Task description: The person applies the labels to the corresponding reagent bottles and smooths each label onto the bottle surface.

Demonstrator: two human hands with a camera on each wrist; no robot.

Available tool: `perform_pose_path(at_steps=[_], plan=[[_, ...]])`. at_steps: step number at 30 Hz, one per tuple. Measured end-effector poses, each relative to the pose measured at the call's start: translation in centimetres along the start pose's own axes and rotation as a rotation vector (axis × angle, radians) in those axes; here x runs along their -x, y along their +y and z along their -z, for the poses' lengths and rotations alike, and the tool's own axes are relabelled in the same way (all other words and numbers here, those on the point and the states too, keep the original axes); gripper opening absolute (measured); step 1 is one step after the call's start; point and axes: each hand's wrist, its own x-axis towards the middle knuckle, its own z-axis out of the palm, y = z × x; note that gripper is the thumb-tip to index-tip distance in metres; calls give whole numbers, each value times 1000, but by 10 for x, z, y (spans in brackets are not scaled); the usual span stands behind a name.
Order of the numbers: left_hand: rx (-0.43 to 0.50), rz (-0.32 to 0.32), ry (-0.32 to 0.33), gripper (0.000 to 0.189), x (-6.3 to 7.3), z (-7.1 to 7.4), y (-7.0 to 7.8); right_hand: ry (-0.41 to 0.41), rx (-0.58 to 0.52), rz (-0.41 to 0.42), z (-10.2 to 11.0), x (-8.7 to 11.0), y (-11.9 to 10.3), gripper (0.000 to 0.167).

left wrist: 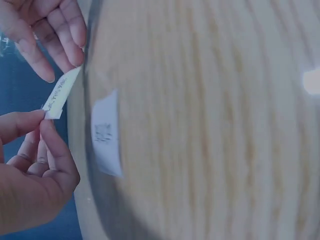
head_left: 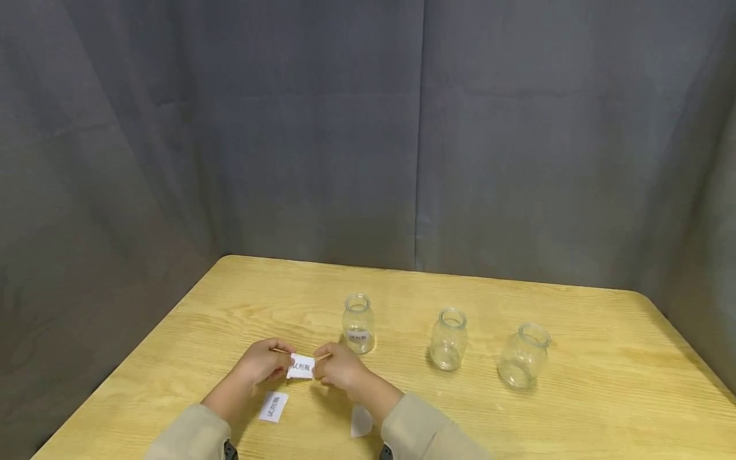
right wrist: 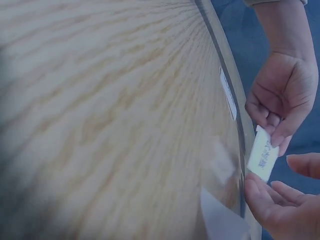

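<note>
My left hand (head_left: pixel 266 365) pinches a small white label (head_left: pixel 301 366), printed with dark characters, by its left end between thumb and finger. At the label's other end is my right hand (head_left: pixel 344 369); its fingertips touch that edge, while another digit stands apart from it in the right wrist view. The label (left wrist: pixel 61 95) is held above the table and bends slightly in the left wrist view. Just beyond the hands stands a clear glass jar (head_left: pixel 358 319) bearing a similar label on its front. A second printed label (head_left: pixel 273 407) lies on the table near my left wrist.
Two more clear glass jars stand to the right, one upright (head_left: pixel 449 338) and one (head_left: pixel 524 355) farther right. A blank white paper piece (head_left: pixel 361 421) lies partly beneath my right forearm. The wooden table (head_left: pixel 604 358) ends at grey curtains (head_left: pixel 316 140) on the back and sides.
</note>
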Motion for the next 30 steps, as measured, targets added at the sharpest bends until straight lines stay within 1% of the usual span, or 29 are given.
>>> perform_pose_path(at_steps=[6,10,11,14,17,21,27,30], plan=[[51,-36,-48,18,0,-3,17,4,-1,59,17,5,-7,34],[97,-35,-45,17,3,-8,24,43,-43,98,26,10,-7,31],[122,-32,-45,16,4,-9,26,55,-54,104,27,10,-6,29],[171,-37,-61,16,8,-11,29,81,-90,126,28,12,-5,24],[224,-67,-106,16,10,-15,33,90,-118,144,32,15,-4,21],[256,-119,-163,16,11,-20,40,90,-140,162,37,19,-4,20],[267,-157,-237,16,13,-33,44,91,-128,177,47,28,-2,17],[268,-174,-274,18,12,-39,49,95,-102,202,55,33,-3,16]])
